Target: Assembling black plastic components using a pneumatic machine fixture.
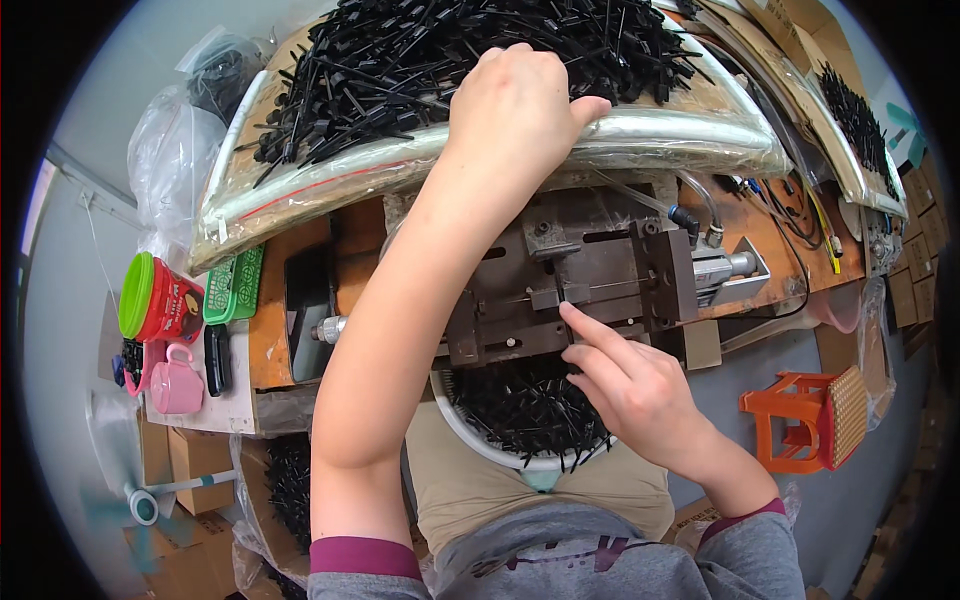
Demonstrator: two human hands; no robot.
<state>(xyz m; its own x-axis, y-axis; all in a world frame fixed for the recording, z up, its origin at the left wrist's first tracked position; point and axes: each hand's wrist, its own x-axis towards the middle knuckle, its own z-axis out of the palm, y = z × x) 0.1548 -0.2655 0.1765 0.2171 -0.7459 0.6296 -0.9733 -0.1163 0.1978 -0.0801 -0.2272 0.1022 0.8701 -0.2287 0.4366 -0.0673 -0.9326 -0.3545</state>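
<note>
My left hand reaches over the near edge of a big pile of thin black plastic pieces. Its thumb sticks out to the right; the other fingers bend down out of sight, so what they hold, if anything, is hidden. My right hand is at a dark metal fixture, fingers apart. Its index fingertip touches or nearly touches a small dark block in the fixture's middle, and nothing shows in its grasp. Below the fixture, a white-rimmed tub on my lap holds more black pieces.
The pile lies on a raised cardboard tray with a plastic-wrapped rim. A metal cylinder with air hoses sits right. At left are a red-green tub, green basket and pink cup. An orange stool stands right.
</note>
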